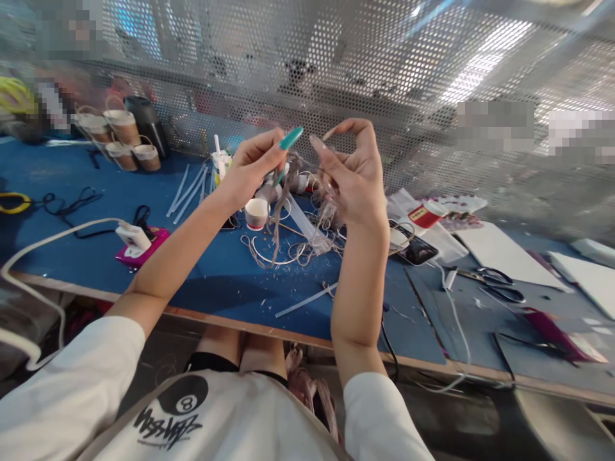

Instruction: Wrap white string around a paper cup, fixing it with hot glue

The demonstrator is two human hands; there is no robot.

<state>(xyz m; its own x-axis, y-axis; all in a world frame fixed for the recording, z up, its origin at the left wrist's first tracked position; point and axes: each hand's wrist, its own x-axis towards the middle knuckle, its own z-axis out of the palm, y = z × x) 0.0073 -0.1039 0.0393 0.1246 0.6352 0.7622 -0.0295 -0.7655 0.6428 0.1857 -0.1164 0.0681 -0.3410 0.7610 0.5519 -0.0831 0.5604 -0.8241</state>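
Note:
My left hand is raised above the blue table, its fingers pinched together and a long teal nail pointing up to the right. A grey-brown strand of yarn hangs below its fingertips. Facing it across a small gap is my right hand, with its index finger arched towards the thumb and the other fingers curled. Something thin may be between those fingertips, but I cannot make it out. More tangled grey-brown yarn shows beneath the right hand. Under both hands stands a small paper cup among cords and scraps.
Cups with handles and a black thermos stand at back left. Translucent sticks lie near a magenta power strip. A phone, scissors and white boards lie right. Perforated metal rises behind.

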